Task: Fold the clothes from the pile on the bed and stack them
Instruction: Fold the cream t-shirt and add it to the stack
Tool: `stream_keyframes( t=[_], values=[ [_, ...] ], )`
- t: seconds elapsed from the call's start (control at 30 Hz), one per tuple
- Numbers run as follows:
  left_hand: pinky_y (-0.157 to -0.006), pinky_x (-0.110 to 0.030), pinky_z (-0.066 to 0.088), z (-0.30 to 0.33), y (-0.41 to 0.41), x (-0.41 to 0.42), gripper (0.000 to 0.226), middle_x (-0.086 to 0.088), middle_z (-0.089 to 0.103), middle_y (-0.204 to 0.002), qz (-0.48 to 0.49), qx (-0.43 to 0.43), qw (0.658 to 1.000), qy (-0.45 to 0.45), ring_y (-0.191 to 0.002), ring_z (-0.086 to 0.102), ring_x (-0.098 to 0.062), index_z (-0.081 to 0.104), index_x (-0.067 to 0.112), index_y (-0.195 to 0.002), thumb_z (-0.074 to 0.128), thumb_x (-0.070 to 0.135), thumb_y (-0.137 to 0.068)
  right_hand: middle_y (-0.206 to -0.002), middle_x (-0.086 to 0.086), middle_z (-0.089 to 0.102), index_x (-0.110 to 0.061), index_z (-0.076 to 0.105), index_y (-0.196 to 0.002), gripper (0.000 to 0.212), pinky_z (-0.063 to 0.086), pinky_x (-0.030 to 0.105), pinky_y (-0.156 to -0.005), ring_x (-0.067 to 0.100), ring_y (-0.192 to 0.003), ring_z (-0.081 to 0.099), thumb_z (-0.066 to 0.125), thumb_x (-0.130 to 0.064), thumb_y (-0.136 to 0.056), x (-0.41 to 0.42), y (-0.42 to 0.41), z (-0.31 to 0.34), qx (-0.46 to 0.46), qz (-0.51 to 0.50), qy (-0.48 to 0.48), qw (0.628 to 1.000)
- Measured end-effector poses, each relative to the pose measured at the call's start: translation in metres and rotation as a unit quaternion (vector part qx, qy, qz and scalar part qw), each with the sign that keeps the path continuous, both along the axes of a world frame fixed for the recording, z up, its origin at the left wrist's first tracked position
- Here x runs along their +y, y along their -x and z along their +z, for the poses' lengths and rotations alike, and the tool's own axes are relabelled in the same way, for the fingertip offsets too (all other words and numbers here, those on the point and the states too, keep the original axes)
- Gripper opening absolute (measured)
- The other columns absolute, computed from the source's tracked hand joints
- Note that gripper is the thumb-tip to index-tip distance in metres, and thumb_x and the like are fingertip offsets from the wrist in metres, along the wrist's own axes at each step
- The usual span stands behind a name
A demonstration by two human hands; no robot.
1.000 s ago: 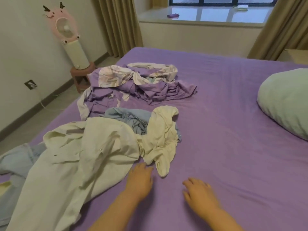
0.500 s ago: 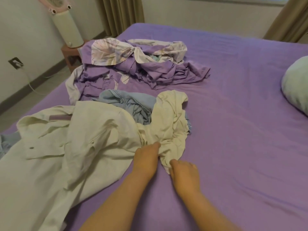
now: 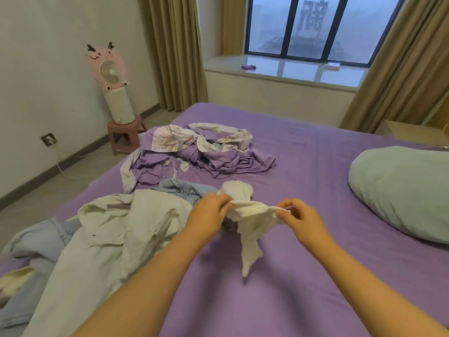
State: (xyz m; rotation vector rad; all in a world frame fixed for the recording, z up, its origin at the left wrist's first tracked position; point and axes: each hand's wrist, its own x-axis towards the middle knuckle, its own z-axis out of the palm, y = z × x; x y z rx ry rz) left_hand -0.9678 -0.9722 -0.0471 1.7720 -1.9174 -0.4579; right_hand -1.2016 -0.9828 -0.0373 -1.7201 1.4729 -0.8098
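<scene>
- left hand (image 3: 211, 213) and right hand (image 3: 300, 219) both pinching cream garment (image 3: 252, 216), lifting it off bed (image 3: 303, 276)
- cream jacket (image 3: 116, 229) lying beside

bare bed (image 3: 303, 276) ahead, clothes pile (image 3: 116, 227) left, pillow (image 3: 403, 190) right

We saw a wide bed covered by a smooth purple fitted sheet (image 3: 303, 166). On it lay a rumpled purple and floral-print bedcover (image 3: 194, 152) toward the far side, a crumpled light blue denim garment (image 3: 179, 188) just in front of it, and a large cream buttoned jacket (image 3: 109, 229) spread at the left over another pale blue denim piece (image 3: 36, 242). A plump pale green pillow (image 3: 401, 190) rested at the right edge.
</scene>
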Motion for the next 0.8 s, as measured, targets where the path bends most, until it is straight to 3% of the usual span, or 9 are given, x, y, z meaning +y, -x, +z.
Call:
stream_keyframes(
  t=[0.17,0.33,0.43,0.63,0.7,0.8],
  values=[
    [-0.073,-0.025,0.027,0.092,0.031,0.043,0.022,-0.004,0.051,-0.098,0.046,0.04,0.995,0.082,-0.097,0.049,-0.022,0.066,0.01,-0.109,0.05,0.022,-0.097,-0.083,-0.005,0.061,-0.026,0.058,-0.099,0.012,0.043,0.022,-0.064,0.012,-0.078,0.058,0.061,-0.019,-0.091,0.034,0.025,0.091,-0.045,0.012,0.049,0.998],
    [-0.057,-0.024,0.031,0.184,0.067,0.104,0.015,0.007,0.053,-0.083,0.075,0.144,0.984,0.071,-0.074,0.048,-0.009,0.056,0.017,-0.092,0.043,0.022,-0.1,-0.085,-0.004,0.058,-0.026,0.058,-0.103,0.015,0.049,0.027,-0.072,0.009,-0.077,0.056,0.057,-0.015,-0.092,0.09,0.059,0.175,-0.089,0.011,0.079,0.993],
    [-0.065,-0.03,0.034,0.234,0.088,0.142,0.021,0.0,0.058,-0.089,0.059,0.158,0.982,0.087,-0.081,0.05,-0.016,0.061,0.008,-0.099,0.045,0.022,-0.099,-0.086,0.001,0.059,-0.026,0.058,-0.101,0.016,0.051,0.037,-0.074,0.016,-0.079,0.057,0.056,-0.013,-0.093,0.125,0.082,0.221,-0.118,0.009,0.088,0.989],
    [-0.078,-0.031,0.046,0.312,0.127,0.215,0.022,0.001,0.065,-0.096,0.029,0.182,0.977,0.105,-0.087,0.056,-0.014,0.07,0.012,-0.103,0.055,0.025,-0.094,-0.089,-0.007,0.062,-0.027,0.06,-0.093,0.021,0.045,0.017,-0.065,0.009,-0.081,0.058,0.053,-0.008,-0.09,0.194,0.126,0.286,-0.082,0.015,0.133,0.988],
    [-0.073,-0.026,0.047,0.329,0.14,0.236,0.018,0.006,0.066,-0.087,0.012,0.208,0.972,0.111,-0.08,0.057,-0.007,0.071,0.016,-0.097,0.057,0.026,-0.093,-0.093,-0.005,0.065,-0.025,0.061,-0.092,0.02,0.046,0.02,-0.07,0.009,-0.084,0.06,0.053,-0.007,-0.09,0.218,0.129,0.3,-0.09,0.039,0.135,0.986],
    [-0.062,-0.013,0.046,0.345,0.161,0.263,0.012,0.012,0.065,-0.078,-0.025,0.233,0.966,0.107,-0.071,0.056,0.003,0.071,0.023,-0.087,0.06,0.026,-0.092,-0.09,-0.002,0.071,-0.023,0.063,-0.093,0.003,0.055,0.024,-0.072,0.01,-0.08,0.067,0.062,-0.024,-0.091,0.257,0.121,0.312,-0.18,0.113,0.09,0.973]
  ],
)
